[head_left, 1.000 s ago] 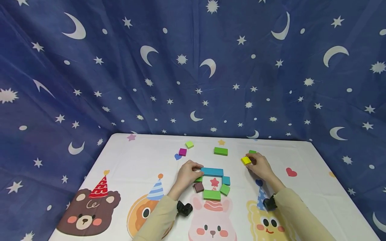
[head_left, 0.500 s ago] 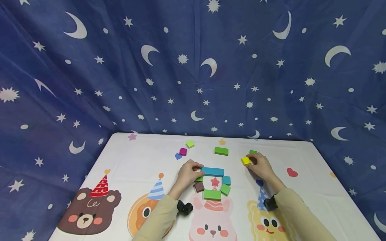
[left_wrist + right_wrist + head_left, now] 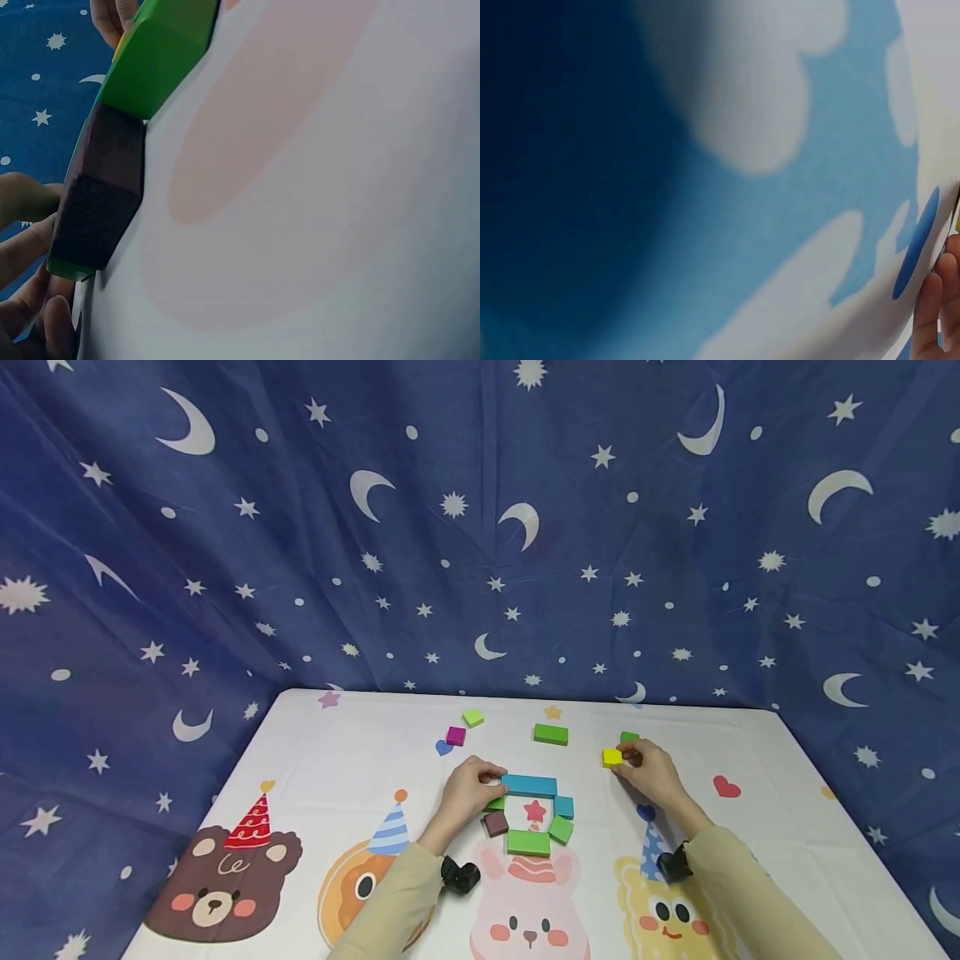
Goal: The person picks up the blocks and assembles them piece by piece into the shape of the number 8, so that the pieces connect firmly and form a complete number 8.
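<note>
Several blocks form a ring on the table. A long blue block [image 3: 529, 786] lies at its far side, and my left hand [image 3: 468, 792] pinches that block's left end between thumb and finger. Below this hand are a partly covered green block [image 3: 495, 804] and a dark brown block [image 3: 495, 823], which hides some of the fingers [image 3: 30, 247] in the left wrist view. A long green block [image 3: 528, 842], a small green block [image 3: 560, 829] and a teal block [image 3: 562, 807] complete the near and right sides. My right hand [image 3: 651, 772] pinches a small yellow block [image 3: 612, 758], right of the ring.
Behind the ring lie a magenta block [image 3: 456, 736], a lime block [image 3: 472, 717] and a green block [image 3: 551, 734]. Another green block [image 3: 629, 737] is just beyond my right fingers. The printed tablecloth [image 3: 352, 752] ends at a dark blue star-patterned curtain [image 3: 420, 560].
The yellow block has turned slightly in my right fingers, so its front now faces me more squarely. My left hand and the ring of blocks stay put.
</note>
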